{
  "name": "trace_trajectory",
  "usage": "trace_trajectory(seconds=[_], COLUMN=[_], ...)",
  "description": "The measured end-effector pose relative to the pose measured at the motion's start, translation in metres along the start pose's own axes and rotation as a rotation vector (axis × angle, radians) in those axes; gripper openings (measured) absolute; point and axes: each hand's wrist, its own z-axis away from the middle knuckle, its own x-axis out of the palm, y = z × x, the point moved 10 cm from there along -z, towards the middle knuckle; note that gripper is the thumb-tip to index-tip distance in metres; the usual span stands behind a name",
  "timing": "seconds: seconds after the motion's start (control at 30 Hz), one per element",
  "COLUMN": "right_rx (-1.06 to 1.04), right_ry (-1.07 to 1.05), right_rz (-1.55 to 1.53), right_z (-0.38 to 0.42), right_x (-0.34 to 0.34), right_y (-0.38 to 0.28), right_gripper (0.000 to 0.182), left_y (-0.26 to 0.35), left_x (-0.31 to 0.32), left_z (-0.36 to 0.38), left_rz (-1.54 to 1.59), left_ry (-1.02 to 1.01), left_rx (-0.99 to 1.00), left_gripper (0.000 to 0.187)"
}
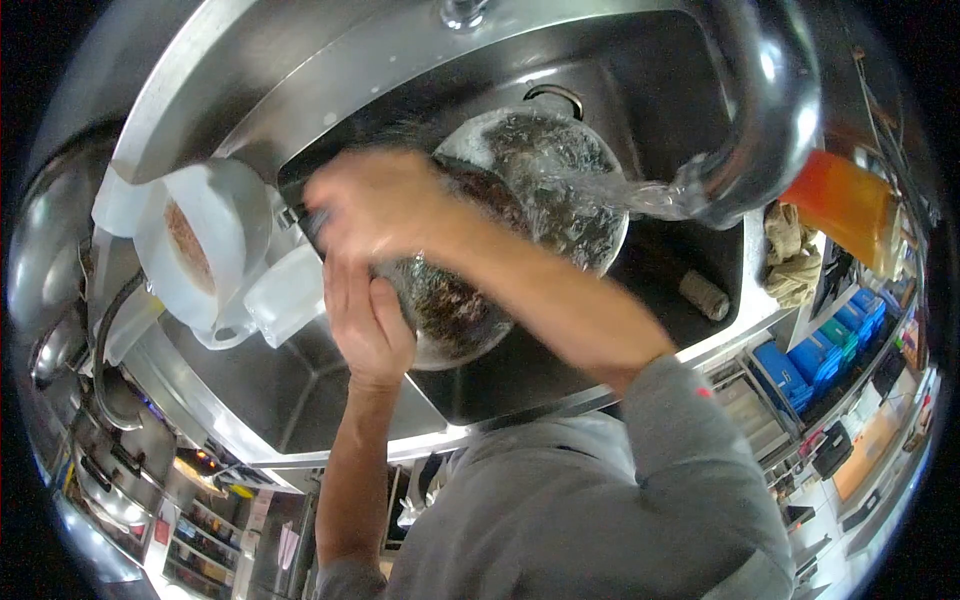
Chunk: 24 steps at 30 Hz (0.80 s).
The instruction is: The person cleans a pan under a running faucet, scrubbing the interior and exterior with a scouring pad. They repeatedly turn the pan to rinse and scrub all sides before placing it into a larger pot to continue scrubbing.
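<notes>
Sink: the steel double sink (665, 85) fills the middle of the view, its far corners bending away with the lens.
Person: a grey top (570, 510) leans in from below, head out of view.
Faucet: the big curved faucet (775, 110) looms at upper right, cut off by the top edge, pouring a water stream (630, 196).
Pot: the round pot (604, 148) sits under that stream in the right basin, churning water blurring whatever lies inside; its left side is covered.
Bowl: here's the round vessel (445, 363), overlapping the pot on its left, dark wet contents (460, 300) too murky to name; the right forearm cuts across its view.
Jug: a whitish jug (240, 205) stands left of the hands, something pinkish-brown in it, hard to make out.
Right hand: the right hand (375, 205) is a blur above the left, fingers bent; grip and how far it's open, can't tell.
Left hand: the left hand (370, 325) has fingers straight and together, thumb slightly apart, tips lost under the right; any hold is hidden.
Roll: a small pale cylinder (705, 295) lies in the right basin, unidentifiable.
</notes>
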Motion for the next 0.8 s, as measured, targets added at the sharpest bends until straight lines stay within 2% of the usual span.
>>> trace_trajectory(seconds=[0.03, 0.07, 0.1, 0.13, 0.17, 0.2, 0.23, 0.27, 0.3, 0.33, 0.4, 0.47, 0.5, 0.57, 0.6, 0.67, 0.73, 0.77, 0.8], right_rx=[0.004, 0.045, 0.078, 0.047, 0.289, 0.312, 0.454, 0.398, 0.367, 0.349, 0.230, 0.144, 0.212, 0.288, 0.405, 0.452, 0.220, 0.213, 0.136], right_ry=[0.006, 0.117, 0.224, 0.326, 0.247, 0.336, 0.379, 0.457, 0.408, 0.353, 0.084, 0.019, 0.022, 0.170, 0.110, 0.019, 0.007, -0.195, -0.203], right_rz=[0.000, -0.142, -0.278, -0.240, -0.342, -0.247, -0.216, -0.229, -0.143, -0.075, -0.005, -0.004, -0.153, -0.080, -0.210, 0.042, 0.021, 0.094, 0.041], right_z=[0.004, 0.009, 0.014, 0.026, 0.046, 0.070, 0.100, 0.110, 0.092, 0.074, 0.029, 0.023, 0.029, 0.059, 0.075, 0.060, 0.027, 0.016, 0.011], right_x=[0.000, -0.001, -0.001, -0.010, -0.019, -0.022, -0.019, -0.033, -0.037, -0.033, -0.017, -0.007, -0.003, -0.022, -0.025, -0.033, -0.013, 0.007, 0.022], right_y=[0.005, 0.016, 0.030, 0.055, 0.094, 0.137, 0.180, 0.162, 0.154, 0.137, 0.063, 0.029, 0.055, 0.117, 0.148, 0.117, 0.053, 0.018, 0.005], right_gripper=[0.038, 0.040, 0.041, 0.039, 0.038, 0.038, 0.036, 0.036, 0.037, 0.038, 0.041, 0.044, 0.045, 0.045, 0.043, 0.040, 0.038, 0.040, 0.041], left_y=[-0.003, -0.009, -0.011, -0.007, -0.007, -0.008, -0.009, -0.006, -0.005, -0.006, -0.006, -0.007, -0.011, -0.017, -0.016, -0.016, -0.015, -0.015, -0.016], left_x=[0.001, 0.000, 0.000, -0.001, 0.000, 0.002, -0.002, 0.001, 0.003, 0.001, 0.005, 0.008, 0.007, 0.009, 0.008, 0.008, 0.013, 0.014, 0.013], left_z=[0.001, 0.003, 0.009, 0.007, 0.007, 0.005, 0.004, 0.002, 0.001, 0.006, 0.001, 0.001, 0.004, 0.004, 0.003, 0.002, 0.004, 0.005, 0.006], left_rz=[0.039, 0.068, -0.001, -0.032, -0.036, -0.037, -0.036, -0.049, -0.068, -0.075, -0.124, -0.130, -0.136, -0.101, -0.096, -0.068, -0.062, -0.104, -0.154], left_ry=[-0.017, -0.040, 0.039, 0.031, 0.005, -0.008, 0.010, 0.005, -0.010, -0.026, -0.041, -0.039, -0.044, -0.028, -0.017, -0.027, -0.034, -0.039, -0.050], left_rx=[-0.038, -0.080, -0.072, -0.037, -0.022, -0.006, -0.012, -0.022, -0.029, -0.033, -0.096, -0.111, -0.129, -0.155, -0.164, -0.193, -0.206, -0.192, -0.179], left_gripper=[0.050, 0.050, 0.051, 0.052, 0.055, 0.058, 0.058, 0.066, 0.075, 0.075, 0.094, 0.100, 0.105, 0.109, 0.109, 0.110, 0.112, 0.113, 0.114])
